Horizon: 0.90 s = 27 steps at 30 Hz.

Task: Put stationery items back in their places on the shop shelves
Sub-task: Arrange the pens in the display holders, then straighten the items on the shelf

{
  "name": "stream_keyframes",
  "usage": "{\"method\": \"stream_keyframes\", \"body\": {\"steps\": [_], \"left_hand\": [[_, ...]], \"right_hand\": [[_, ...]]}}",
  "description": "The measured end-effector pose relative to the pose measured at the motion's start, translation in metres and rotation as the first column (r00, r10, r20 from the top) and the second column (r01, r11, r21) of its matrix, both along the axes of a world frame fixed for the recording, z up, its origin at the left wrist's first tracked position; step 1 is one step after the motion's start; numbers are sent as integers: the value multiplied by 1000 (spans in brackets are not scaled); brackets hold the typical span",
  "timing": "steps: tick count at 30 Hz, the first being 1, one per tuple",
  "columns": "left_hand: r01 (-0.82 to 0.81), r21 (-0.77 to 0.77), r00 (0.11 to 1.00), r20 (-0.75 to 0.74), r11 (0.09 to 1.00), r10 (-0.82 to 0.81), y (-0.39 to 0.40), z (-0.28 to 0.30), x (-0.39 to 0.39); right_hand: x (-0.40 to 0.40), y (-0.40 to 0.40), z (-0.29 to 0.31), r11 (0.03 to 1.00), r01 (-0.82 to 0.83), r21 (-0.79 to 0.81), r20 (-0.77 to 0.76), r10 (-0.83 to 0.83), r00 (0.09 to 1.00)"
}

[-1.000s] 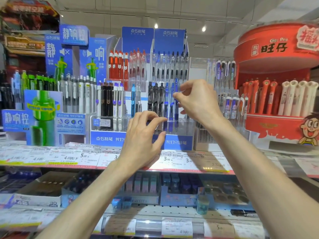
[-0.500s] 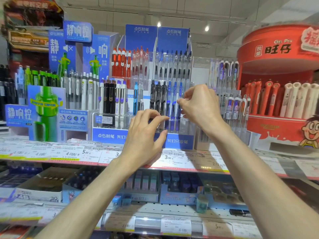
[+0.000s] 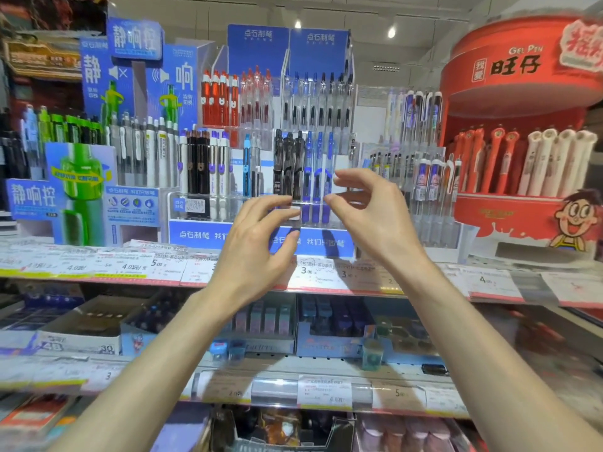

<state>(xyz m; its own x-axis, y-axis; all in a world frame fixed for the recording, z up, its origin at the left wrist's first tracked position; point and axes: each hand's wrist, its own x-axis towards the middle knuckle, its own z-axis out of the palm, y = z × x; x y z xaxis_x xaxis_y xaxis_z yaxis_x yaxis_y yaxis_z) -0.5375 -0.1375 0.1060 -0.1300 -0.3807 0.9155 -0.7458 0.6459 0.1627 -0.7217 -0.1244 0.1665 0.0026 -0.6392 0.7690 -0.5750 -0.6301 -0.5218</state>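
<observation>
The blue pens [image 3: 316, 177] stand upright in the front tier of a clear plastic pen rack [image 3: 261, 203], straight ahead of me at twelve o'clock. Black pens [image 3: 288, 164] stand just beside them at nine o'clock. All of them are slim, smooth plastic barrels with clips, packed close in narrow slots.

My left hand [image 3: 257, 246] hovers in front of the rack, fingers loosely curled like a claw, thumb apart from them, holding nothing. My right hand [image 3: 372, 216] hovers at three o'clock from the left one, index finger and thumb curved toward each other with a gap between, also holding nothing that I can make out. The two hands are near each other but apart, and both fingertips sit close to the rack's front lip; I cannot tell whether they touch it.

I judge this step as tidying the blue pens in their slots. To do it well, I would nudge each barrel lightly from the side, keep it upright, and steady the light rack with the other hand so it does not slide or tip.

Further out, at nine o'clock, a blue cardboard display [image 3: 81, 190] holds green and white pens. At three o'clock, a round red display [image 3: 522, 76] holds orange and white pens. At six o'clock, the shelf edge [image 3: 98, 265] carries paper price labels, with cardboard boxes below.
</observation>
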Motion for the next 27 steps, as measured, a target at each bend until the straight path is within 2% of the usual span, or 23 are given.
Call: {"method": "stream_keyframes", "body": {"steps": [6,10,16,19,22,25,27], "left_hand": [[69,105,987,-152,992,-53,30,-25,1],[110,79,959,-271,991,-85,54,-49,0],[6,-56,983,-181,998,-16,69,-79,-4],[44,-8,977,-210,999,-44,68,-100,-12],[83,183,977,-208,980,-44,56,-129,-20],[71,357,993,-109,931,-34,34,-157,-30],[35,446,999,-22,894,-29,22,-170,-36]], "right_hand": [[-11,24,-36,995,-85,-60,5,85,996],[-16,44,-62,977,-198,-78,54,203,978],[-25,58,-114,944,-327,51,22,327,945],[-38,47,-149,954,-260,151,-1,263,965],[-55,27,-184,970,-96,222,-79,116,990],[-72,12,-211,970,53,237,-183,-9,983],[-80,8,-223,962,83,261,-209,-28,977]]}}
